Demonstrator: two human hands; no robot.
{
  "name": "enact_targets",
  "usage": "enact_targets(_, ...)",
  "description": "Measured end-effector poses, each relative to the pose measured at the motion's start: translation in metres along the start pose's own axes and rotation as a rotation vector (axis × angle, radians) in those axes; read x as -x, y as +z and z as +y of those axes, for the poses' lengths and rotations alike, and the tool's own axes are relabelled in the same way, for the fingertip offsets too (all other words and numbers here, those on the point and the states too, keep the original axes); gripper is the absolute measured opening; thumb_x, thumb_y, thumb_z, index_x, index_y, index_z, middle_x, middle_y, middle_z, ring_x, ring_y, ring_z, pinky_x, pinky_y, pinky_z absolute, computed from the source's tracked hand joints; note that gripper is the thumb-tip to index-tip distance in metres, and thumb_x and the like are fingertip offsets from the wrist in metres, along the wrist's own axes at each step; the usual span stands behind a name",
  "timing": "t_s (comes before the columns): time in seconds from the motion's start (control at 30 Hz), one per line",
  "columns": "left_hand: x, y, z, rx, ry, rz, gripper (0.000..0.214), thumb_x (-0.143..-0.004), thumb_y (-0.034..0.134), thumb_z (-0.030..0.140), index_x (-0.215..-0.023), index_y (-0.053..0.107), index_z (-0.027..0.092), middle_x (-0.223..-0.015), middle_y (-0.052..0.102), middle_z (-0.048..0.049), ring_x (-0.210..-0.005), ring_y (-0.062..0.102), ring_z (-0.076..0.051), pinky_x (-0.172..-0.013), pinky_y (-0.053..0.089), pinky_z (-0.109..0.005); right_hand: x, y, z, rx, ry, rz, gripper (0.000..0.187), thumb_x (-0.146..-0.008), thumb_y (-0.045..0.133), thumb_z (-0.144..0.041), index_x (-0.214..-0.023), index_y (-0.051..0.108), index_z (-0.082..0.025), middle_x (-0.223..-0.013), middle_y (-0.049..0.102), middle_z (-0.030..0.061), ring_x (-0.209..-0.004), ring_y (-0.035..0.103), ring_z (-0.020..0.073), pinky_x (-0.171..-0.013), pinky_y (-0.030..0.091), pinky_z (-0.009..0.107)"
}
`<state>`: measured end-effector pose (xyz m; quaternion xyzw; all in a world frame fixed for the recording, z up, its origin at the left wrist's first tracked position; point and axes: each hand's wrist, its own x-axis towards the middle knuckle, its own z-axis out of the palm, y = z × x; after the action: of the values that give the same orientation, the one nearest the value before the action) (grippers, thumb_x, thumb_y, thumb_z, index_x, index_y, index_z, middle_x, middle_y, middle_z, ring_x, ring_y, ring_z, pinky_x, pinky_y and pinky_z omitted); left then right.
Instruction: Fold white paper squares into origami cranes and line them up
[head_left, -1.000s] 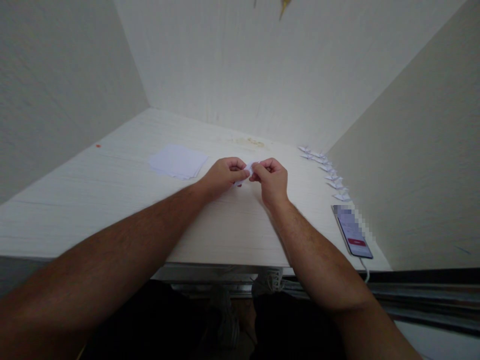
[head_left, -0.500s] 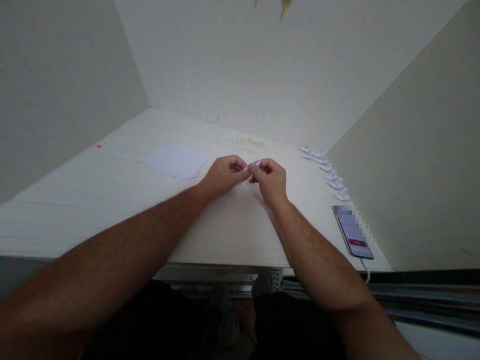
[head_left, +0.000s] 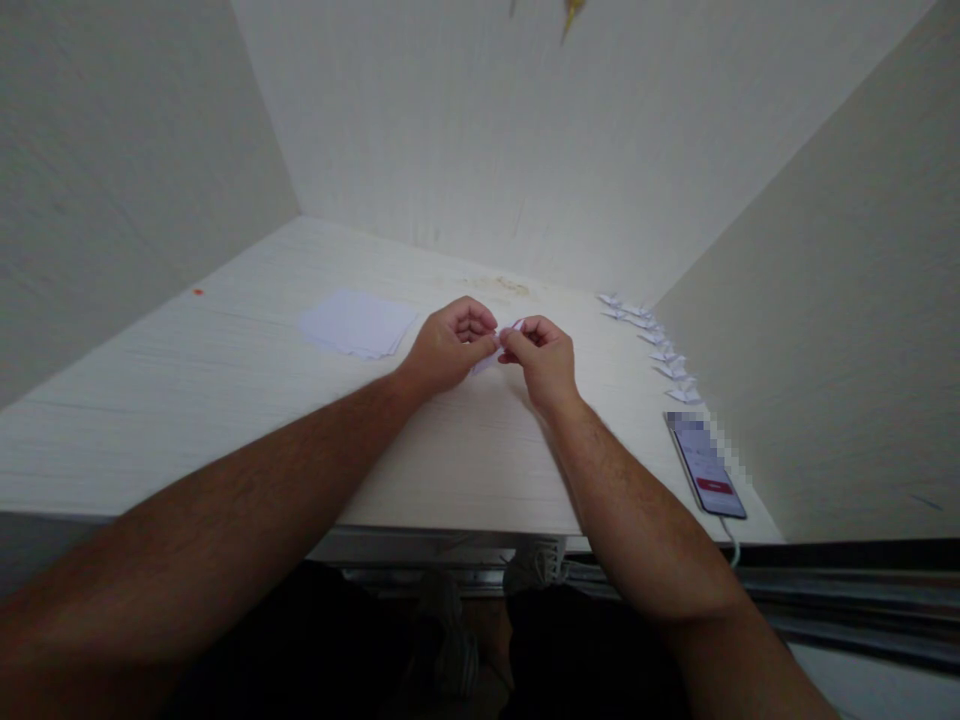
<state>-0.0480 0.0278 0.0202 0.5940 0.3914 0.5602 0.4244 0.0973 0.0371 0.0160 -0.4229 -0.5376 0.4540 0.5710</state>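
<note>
Head: right hand pinches paper, left hand curled.

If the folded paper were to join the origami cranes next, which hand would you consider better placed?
Probably the right hand: it pinches the folded paper and is nearer the origami cranes. The left hand is farther from them, nearer the paper stack.

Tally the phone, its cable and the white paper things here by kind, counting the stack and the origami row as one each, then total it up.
Smartphone: 1
White cable: 1
Stack of white paper sheets: 1
Row of origami cranes: 1
Folded paper piece: 1
Total: 5
</note>
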Motion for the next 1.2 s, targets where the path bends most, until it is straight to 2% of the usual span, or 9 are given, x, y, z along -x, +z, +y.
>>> enact_targets(0.17, 0.001, -0.003, 0.0, -0.058, -0.038, 0.036, 0.019, -0.066, 0.077, 0.027, -0.077, 0.067, 0.015, -0.068, 0.067, -0.0006, -0.06, 0.057, -0.011, -0.058, 0.044, -0.025, -0.001, -0.002, 0.002, -0.02, 0.034, -0.025, 0.027, -0.067, 0.077, -0.038, -0.072, 0.056, -0.022, -0.068, 0.062, -0.0047, -0.06, 0.058, 0.0098, -0.06, 0.057, 0.027)
enact_targets(0.3, -0.001, -0.006, -0.005, 0.002, -0.085, 0.038, 0.023, -0.065, 0.08, 0.031, -0.078, 0.072, 0.014, -0.069, 0.07, -0.0025, -0.062, 0.06, -0.013, -0.061, 0.046, -0.027, -0.002, -0.003, 0.004, -0.041, 0.027, -0.051, 0.028, -0.066, 0.079, -0.038, -0.072, 0.058, -0.022, -0.069, 0.064, -0.0043, -0.062, 0.06, 0.0103, -0.06, 0.057, 0.026)
enact_targets(0.57, -0.005, -0.006, -0.013, 0.037, -0.076, 0.09, 0.018, -0.062, 0.082, 0.029, -0.07, 0.072, 0.015, -0.063, 0.068, -0.0009, -0.057, 0.057, -0.011, -0.058, 0.043, -0.026, -0.002, -0.004, 0.006, -0.127, 0.042, -0.134, 0.029, -0.063, 0.084, -0.037, -0.071, 0.062, -0.021, -0.065, 0.064, -0.0041, -0.062, 0.062, 0.0109, -0.057, 0.057, 0.025)
enact_targets(1.2, 0.002, 0.003, 0.002, -0.048, -0.086, 0.149, 0.021, -0.063, 0.08, 0.03, -0.067, 0.065, 0.016, -0.06, 0.065, 0.0, -0.053, 0.053, -0.009, -0.051, 0.038, -0.023, 0.0, 0.001, 0.004, -0.152, 0.046, -0.056, 0.026, -0.065, 0.081, -0.031, -0.066, 0.057, -0.021, -0.059, 0.059, -0.0072, -0.051, 0.058, 0.0087, -0.054, 0.054, 0.025)
